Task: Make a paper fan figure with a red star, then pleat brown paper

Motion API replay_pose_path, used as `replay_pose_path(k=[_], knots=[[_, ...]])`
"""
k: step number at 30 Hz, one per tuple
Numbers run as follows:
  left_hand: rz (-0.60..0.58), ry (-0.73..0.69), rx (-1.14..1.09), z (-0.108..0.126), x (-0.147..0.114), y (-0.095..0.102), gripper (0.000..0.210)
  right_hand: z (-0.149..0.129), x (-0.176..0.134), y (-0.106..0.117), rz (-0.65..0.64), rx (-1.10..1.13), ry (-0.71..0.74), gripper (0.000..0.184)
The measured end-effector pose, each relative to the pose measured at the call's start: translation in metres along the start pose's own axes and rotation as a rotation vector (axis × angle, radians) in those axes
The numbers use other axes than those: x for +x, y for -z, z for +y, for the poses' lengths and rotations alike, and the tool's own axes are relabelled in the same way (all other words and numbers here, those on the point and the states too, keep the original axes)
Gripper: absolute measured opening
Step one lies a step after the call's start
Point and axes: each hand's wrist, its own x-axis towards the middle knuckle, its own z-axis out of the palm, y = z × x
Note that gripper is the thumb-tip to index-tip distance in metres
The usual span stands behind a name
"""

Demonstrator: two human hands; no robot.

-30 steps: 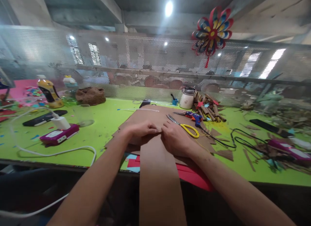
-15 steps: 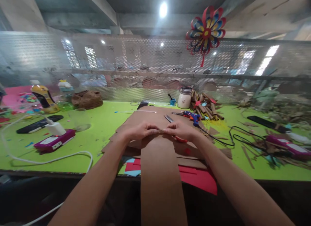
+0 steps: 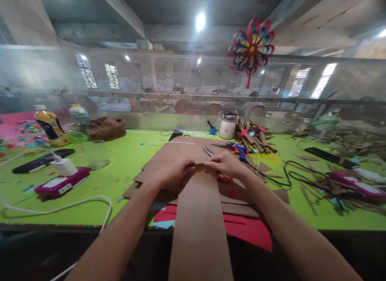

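Note:
A long strip of brown paper (image 3: pixel 199 224) runs from the middle of the table over its front edge towards me. My left hand (image 3: pixel 177 172) pinches the left side of the strip's far end. Close beside it, my right hand (image 3: pixel 224 164) grips the right side of that same end between thumb and fingers. Under both hands lies a stack of brown paper sheets (image 3: pixel 163 156). Scissors (image 3: pixel 208 151) rest on the stack, partly hidden by my right hand. Red paper (image 3: pixel 247 230) and light blue paper (image 3: pixel 164 224) stick out below the stack.
A blue glue gun (image 3: pixel 238 149) with a black cord lies right of the hands. Rolled brown paper pieces (image 3: pixel 256 138) and a white jar (image 3: pixel 228 126) stand behind. Purple power strips (image 3: pixel 63 182) sit left and right. A clear cup (image 3: pixel 98 154) and yellow bottle (image 3: pixel 52 128) are at left.
The strip's near part has lifted and looks lighter. My left hand has turned, its fingers curling more over the end. The whole view has shifted slightly.

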Motion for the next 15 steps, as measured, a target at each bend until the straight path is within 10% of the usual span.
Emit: replay_pose_path(k=[15], knots=[[-0.132,0.063,0.128,-0.0040,0.0055,-0.0093,0.043,0.0035,-0.0007,0.0056,-0.097,-0.166,0.172,0.033]])
